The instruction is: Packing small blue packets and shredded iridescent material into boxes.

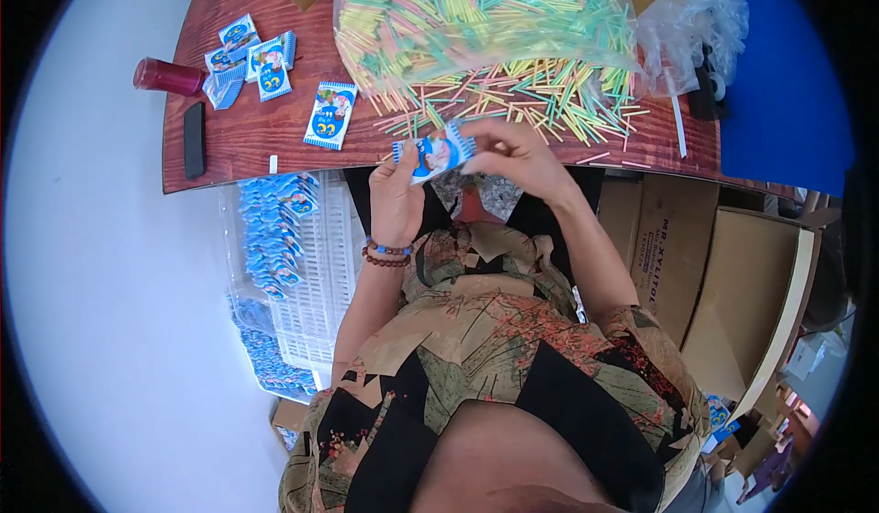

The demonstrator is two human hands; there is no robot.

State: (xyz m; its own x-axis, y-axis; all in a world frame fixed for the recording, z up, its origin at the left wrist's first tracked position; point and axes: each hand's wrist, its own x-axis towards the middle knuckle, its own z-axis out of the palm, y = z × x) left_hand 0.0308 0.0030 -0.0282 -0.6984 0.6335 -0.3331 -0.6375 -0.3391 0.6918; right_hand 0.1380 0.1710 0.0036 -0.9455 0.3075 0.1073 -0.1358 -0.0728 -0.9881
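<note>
My left hand [396, 193] is closed on the left end of a small blue-and-white packet [439, 154], held just above the table's near edge. Bent around the packet's right end are the fingers of my right hand [517, 158], slightly blurred, with thumb and index finger at its edge. On the table, left of my hands, lies a similar packet [330, 116]. Beyond my hands, many thin pastel sticks [513, 97] in yellow, green and pink spill from a large clear plastic bag [485, 14].
Several more packets [272, 66], a dark red cylinder [169, 76] and a black flat object [194, 140] lie left on the reddish wooden table [302, 167]. Below left, a white plastic crate [316, 302] stands by many blue packets [275, 229]. Cardboard boxes [746, 302] stand at right.
</note>
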